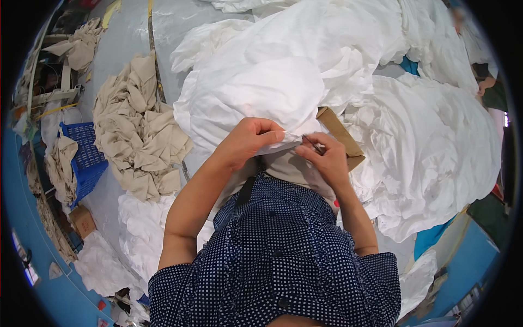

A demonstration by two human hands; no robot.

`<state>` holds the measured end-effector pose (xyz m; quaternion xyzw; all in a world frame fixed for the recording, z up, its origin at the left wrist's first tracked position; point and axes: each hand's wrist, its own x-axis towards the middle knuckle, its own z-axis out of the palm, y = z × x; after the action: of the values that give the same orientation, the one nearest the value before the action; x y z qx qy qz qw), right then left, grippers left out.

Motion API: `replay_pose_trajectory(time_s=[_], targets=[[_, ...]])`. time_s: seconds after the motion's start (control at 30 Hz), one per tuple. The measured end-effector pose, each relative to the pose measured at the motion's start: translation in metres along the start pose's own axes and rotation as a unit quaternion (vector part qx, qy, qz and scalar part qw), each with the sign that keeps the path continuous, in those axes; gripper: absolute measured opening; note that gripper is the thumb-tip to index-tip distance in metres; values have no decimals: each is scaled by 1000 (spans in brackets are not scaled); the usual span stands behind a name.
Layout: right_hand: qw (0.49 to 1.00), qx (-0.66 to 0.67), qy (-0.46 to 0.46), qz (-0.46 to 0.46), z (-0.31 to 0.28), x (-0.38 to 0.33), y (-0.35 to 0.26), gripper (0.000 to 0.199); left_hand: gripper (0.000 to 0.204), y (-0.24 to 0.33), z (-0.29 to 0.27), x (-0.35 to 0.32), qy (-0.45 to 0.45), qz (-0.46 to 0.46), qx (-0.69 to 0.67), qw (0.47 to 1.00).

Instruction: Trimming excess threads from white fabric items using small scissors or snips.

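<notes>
A large white cloth (pixel 261 87) spreads in front of me, and its near edge comes up to my lap. My left hand (pixel 248 139) is closed on that edge, pinching it between thumb and fingers. Just to the right, my right hand (pixel 327 155) is closed around a small, thin, dark metal tool (pixel 311 144), its tip close to the pinched edge. The fingers cover most of the tool, so its exact kind does not show.
Crumpled beige cloth (pixel 136 125) lies to the left, beside a blue plastic basket (pixel 87 158). An open cardboard box (pixel 342 131) stands by my right hand. Another white cloth heap (pixel 425 152) fills the right side. A small brown carton (pixel 82 221) sits at lower left.
</notes>
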<state>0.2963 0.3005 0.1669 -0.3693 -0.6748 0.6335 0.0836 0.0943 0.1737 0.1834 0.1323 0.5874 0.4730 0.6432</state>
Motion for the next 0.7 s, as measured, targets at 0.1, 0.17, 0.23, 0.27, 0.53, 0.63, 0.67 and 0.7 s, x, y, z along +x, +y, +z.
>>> replay_pose_trajectory(time_s=[0.1, 0.17, 0.23, 0.27, 0.53, 0.63, 0.67, 0.7], targets=[[977, 211, 3, 32, 21, 7, 9, 12, 22, 7, 5, -4, 3, 17, 40, 999], [968, 249, -28, 9, 18, 12, 11, 13, 21, 12, 4, -7, 25, 40, 71, 996], [898, 413, -116, 96, 10, 15, 6, 12, 20, 13, 3, -8, 27, 81, 56, 995], [905, 392, -142, 87, 9, 18, 4, 12, 20, 13, 3, -9, 27, 81, 55, 995], [928, 358, -85, 50, 19, 33, -3, 15, 21, 11, -3, -14, -11, 77, 66, 995], [949, 306, -67, 47, 23, 40, -8, 13, 23, 12, -10, -14, -81, 64, -11, 995], [966, 249, -65, 26, 24, 41, -10, 10, 23, 11, -10, -13, -82, 64, -11, 995], [966, 248, -64, 26, 25, 40, -11, 10, 24, 9, -8, -12, -75, 51, -27, 995]])
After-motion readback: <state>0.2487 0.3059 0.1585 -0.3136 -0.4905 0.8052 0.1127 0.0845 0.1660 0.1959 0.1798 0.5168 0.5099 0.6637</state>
